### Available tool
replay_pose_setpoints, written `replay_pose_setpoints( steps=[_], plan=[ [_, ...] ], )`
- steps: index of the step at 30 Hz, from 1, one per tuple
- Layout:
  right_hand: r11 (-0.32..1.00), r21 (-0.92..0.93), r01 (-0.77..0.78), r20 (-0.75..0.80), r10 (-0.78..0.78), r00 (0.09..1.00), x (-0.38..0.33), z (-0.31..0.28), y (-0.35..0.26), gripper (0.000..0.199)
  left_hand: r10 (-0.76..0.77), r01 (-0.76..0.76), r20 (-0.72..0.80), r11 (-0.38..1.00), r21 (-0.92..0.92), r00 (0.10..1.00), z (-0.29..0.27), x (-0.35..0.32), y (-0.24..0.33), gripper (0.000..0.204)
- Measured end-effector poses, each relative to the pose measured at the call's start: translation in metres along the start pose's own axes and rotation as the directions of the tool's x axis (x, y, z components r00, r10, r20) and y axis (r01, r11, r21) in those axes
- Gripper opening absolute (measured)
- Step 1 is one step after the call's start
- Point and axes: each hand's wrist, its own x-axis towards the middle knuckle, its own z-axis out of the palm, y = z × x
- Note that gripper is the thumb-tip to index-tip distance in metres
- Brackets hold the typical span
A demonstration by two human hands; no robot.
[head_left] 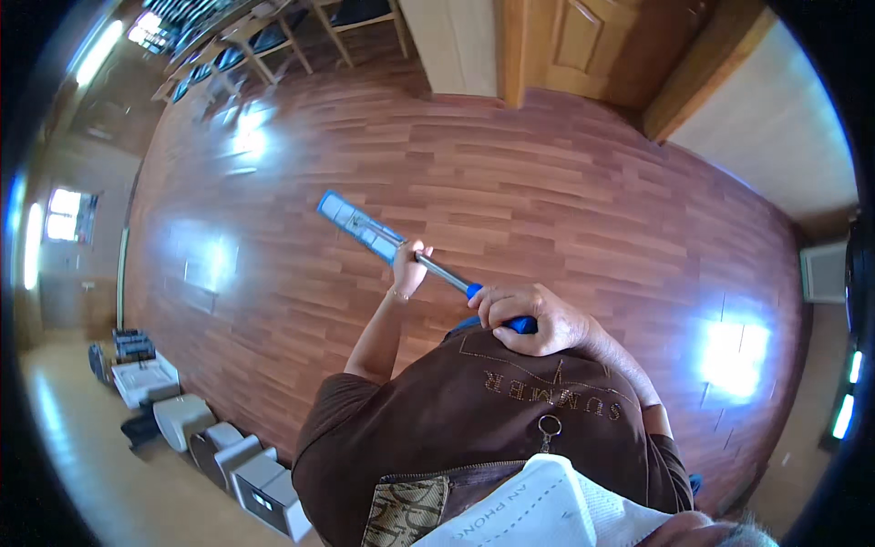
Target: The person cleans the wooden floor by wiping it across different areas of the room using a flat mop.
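Observation:
A flat mop with a blue-edged rectangular head [365, 228] slants across the view, its head at the upper left over the wood-look floor. My left hand [410, 269] wraps round the metal pole [444, 271] close to the head. Further back, my right hand [538, 319] is closed on the blue grip [521, 324] at the pole's end, in front of my brown shirt [474, 392]. Both arms are bent. Whether the mop head touches the floor I cannot tell.
Wooden chairs and a table [246, 32] stand at the far left. A wooden door [592, 55] and pale wall are ahead. Along the lower left sit several white and dark boxy items [182, 419] on a lighter floor. A white framed panel [823, 273] is at the right wall.

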Motion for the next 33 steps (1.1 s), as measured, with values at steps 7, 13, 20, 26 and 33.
replay_pose_setpoints(
  steps=[7,13,20,26,33],
  plan=[
    [0.982,-0.185,-0.043,-0.249,-0.004,0.969,-0.043,-0.017,-0.020,0.006,0.157,-0.168,0.352,0.986,0.001,0.923,0.077,0.083,0.051,0.032],
    [0.937,-0.321,-0.140,-0.424,-0.010,0.905,-0.088,-0.027,-0.055,0.016,0.447,-0.432,0.417,0.892,-0.136,0.792,0.159,0.108,0.102,0.028],
    [0.836,-0.443,-0.325,-0.588,0.003,0.809,-0.159,-0.034,-0.120,0.020,0.475,-0.417,0.632,0.873,-0.252,0.612,0.259,0.088,0.204,0.028],
    [0.644,-0.658,-0.390,-0.612,-0.155,0.776,-0.168,-0.016,-0.164,0.030,0.636,-0.458,0.606,0.769,-0.446,0.478,0.306,0.050,0.258,0.029],
    [0.326,-0.930,-0.168,-0.303,-0.426,0.853,-0.169,-0.018,-0.203,0.043,0.731,-0.472,0.637,0.663,-0.581,0.243,0.325,0.011,0.307,0.028]
  ],
)
